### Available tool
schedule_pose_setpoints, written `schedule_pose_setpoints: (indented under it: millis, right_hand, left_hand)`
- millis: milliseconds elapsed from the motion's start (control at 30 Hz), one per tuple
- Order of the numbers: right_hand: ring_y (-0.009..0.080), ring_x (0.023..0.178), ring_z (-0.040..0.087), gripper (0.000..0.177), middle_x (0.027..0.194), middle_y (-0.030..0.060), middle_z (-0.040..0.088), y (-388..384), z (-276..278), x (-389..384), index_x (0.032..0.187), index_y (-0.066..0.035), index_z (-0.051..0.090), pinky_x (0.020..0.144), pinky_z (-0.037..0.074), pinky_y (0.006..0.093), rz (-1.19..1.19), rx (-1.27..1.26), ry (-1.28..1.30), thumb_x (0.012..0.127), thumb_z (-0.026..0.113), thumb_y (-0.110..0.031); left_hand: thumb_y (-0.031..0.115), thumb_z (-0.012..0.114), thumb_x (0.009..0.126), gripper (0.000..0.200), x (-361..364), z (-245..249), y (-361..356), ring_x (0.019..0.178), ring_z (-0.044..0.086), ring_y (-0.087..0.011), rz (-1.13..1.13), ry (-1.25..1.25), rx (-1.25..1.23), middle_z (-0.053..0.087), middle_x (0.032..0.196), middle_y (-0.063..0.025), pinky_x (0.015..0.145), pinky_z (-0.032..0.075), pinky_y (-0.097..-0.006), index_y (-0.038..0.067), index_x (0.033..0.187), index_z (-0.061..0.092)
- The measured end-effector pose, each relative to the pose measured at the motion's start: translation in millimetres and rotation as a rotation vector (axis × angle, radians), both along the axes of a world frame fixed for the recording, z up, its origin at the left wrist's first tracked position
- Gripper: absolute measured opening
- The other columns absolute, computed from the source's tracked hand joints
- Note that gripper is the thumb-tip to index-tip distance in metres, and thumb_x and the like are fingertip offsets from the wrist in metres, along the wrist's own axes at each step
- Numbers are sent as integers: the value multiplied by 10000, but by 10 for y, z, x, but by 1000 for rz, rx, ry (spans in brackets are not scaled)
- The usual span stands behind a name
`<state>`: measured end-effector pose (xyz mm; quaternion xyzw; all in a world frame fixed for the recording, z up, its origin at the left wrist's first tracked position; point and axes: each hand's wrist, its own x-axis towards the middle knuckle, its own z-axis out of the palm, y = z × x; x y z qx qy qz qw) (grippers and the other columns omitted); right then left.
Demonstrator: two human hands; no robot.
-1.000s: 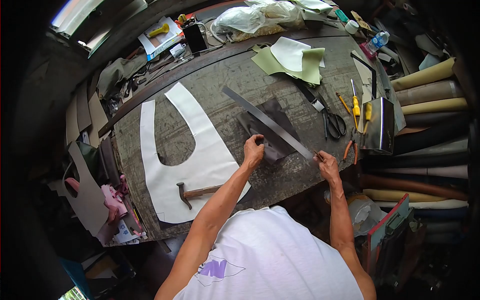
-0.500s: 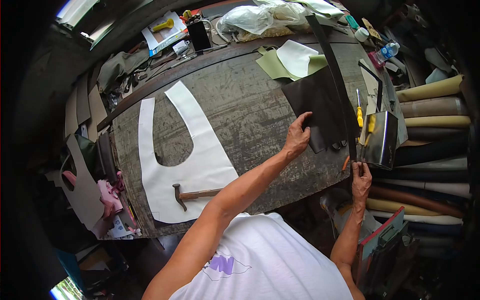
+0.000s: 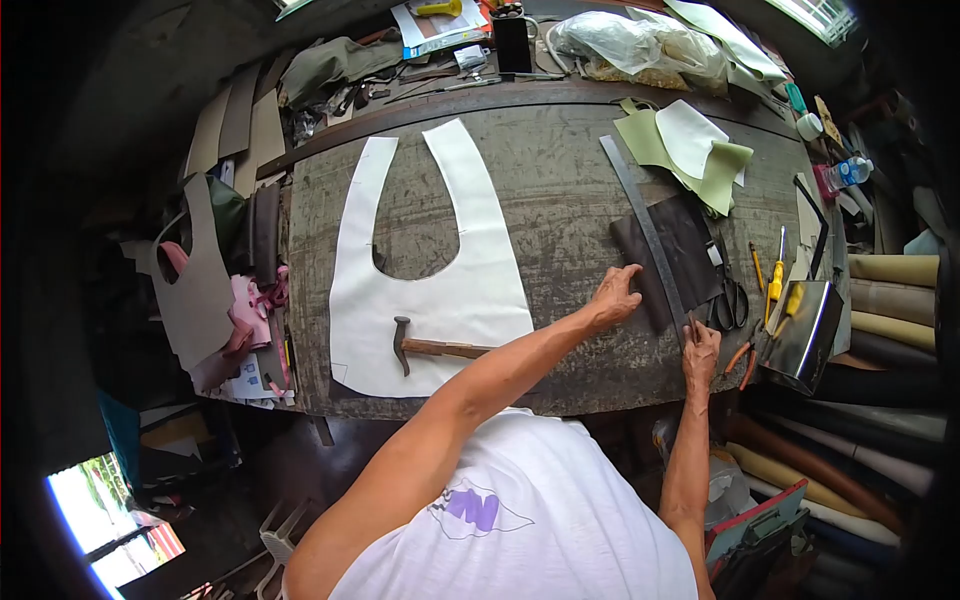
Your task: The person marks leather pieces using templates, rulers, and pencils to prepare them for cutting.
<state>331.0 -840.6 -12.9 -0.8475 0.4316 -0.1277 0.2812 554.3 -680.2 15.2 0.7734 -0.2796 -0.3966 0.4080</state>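
A dark brown piece of leather (image 3: 664, 222) lies on the worn wooden table, its left edge under the fingertips of my left hand (image 3: 612, 297). That hand has its index finger and thumb apart and holds nothing I can see. My right hand (image 3: 702, 352) pinches the near end of a long metal ruler (image 3: 647, 228), which lies slantwise across the leather. Black-handled scissors (image 3: 735, 300) rest at the leather's right edge. Left of my hands, a hammer (image 3: 440, 348) lies on a large white U-shaped piece (image 3: 420, 290).
Pliers with orange handles (image 3: 738, 356), a yellow screwdriver (image 3: 777, 275) and a shiny metal box (image 3: 805, 335) are to the right. Green and white scraps (image 3: 690, 145) lie beyond the leather. Rolls of material (image 3: 890, 300) are stacked beside the table. Plastic bags (image 3: 640, 50) sit at the back.
The ruler has come down from upright onto the leather, moving left with my right hand. The view has turned, and the scissors beside the leather now show more fully.
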Motion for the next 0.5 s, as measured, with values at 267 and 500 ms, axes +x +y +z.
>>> schedule_pose_setpoints:
  millis: [267, 500]
  right_hand:
    - [336, 902, 632, 288, 1038, 150, 563, 633, 115, 94, 1228, -49, 665, 791, 511, 468, 26, -123, 13, 955, 672, -140]
    - [356, 1008, 621, 378, 1130, 179, 559, 1645, -187, 322, 1289, -95, 643, 886, 515, 469, 211, 172, -135, 914, 681, -118]
  left_hand:
    - [101, 604, 969, 291, 759, 541, 2836, 984, 687, -235, 525, -280, -70, 647, 1208, -129, 820, 566, -340, 22, 1244, 653]
    - [36, 614, 885, 328, 475, -77, 4636, 1218, 539, -361, 604, -675, 456, 574, 1294, -187, 1035, 447, -471, 9, 1210, 646]
